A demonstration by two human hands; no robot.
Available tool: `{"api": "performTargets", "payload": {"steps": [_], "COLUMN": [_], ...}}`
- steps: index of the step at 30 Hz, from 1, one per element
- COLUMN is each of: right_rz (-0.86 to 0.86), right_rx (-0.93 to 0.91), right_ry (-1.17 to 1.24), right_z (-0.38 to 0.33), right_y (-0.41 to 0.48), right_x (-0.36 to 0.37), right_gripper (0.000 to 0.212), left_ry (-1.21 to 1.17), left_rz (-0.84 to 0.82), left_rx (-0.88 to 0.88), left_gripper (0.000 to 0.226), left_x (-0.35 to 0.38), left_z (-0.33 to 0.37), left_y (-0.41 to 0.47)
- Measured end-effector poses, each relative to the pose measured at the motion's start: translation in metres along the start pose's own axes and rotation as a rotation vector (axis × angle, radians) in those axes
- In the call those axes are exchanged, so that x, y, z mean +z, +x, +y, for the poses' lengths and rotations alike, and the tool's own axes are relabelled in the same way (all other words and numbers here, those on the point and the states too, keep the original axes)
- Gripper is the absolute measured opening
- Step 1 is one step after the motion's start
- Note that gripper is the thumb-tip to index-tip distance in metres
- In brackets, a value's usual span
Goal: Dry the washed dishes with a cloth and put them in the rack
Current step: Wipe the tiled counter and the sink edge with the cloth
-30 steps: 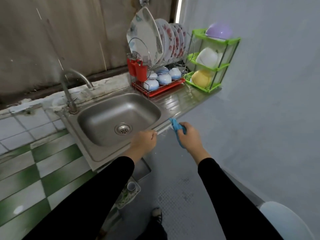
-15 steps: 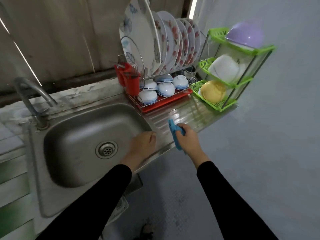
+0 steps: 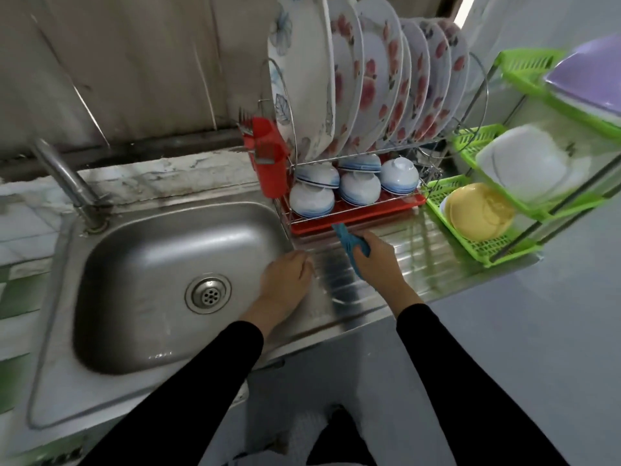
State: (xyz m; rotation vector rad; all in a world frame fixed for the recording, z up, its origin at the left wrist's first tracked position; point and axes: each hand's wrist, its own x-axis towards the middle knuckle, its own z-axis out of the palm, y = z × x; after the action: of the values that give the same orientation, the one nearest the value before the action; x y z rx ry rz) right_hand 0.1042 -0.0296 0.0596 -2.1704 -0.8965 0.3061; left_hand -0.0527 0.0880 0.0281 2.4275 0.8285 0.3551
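Observation:
My right hand (image 3: 379,260) grips a blue cloth (image 3: 349,245) over the steel drainboard (image 3: 423,260), just in front of the dish rack's red tray (image 3: 356,213). My left hand (image 3: 285,277) hovers at the sink's right rim with fingers curled and nothing in it. The wire rack (image 3: 477,95) holds several floral plates (image 3: 376,79) upright on top and several white-and-blue bowls (image 3: 359,188) upside down below. A red cutlery holder (image 3: 267,163) with forks hangs on the rack's left end.
The steel sink basin (image 3: 161,280) lies to the left with its drain (image 3: 208,294) and a tap (image 3: 64,179) behind. A green tiered shelf (image 3: 484,243) at the right carries a yellow bowl (image 3: 480,211), a white bowl (image 3: 527,166) and a purple one (image 3: 591,79).
I have come closer to the counter. Both hands moved forward from the counter's front edge onto the drainboard, the right one carrying the cloth toward the rack's tray.

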Motion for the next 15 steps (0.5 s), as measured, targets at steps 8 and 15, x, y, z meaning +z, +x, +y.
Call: {"api": "performTargets", "payload": {"steps": [8,15], "right_rz": [-0.308,-0.266], "right_rx": [-0.541,-0.559], "right_ry": [-0.375,-0.096], "right_z": [0.064,0.107], "right_y": [0.038,0.047], "right_x": [0.017,0.001], "right_gripper": [0.058,0.046], "left_ry": [0.039,0.119], "left_rz": [0.160,0.169], "left_rx": [-0.158,-0.220], "left_gripper": [0.057,0.062], "left_x": [0.043,0.070], "left_z": [0.010,0.031], "left_y": [0.025,0.027]}}
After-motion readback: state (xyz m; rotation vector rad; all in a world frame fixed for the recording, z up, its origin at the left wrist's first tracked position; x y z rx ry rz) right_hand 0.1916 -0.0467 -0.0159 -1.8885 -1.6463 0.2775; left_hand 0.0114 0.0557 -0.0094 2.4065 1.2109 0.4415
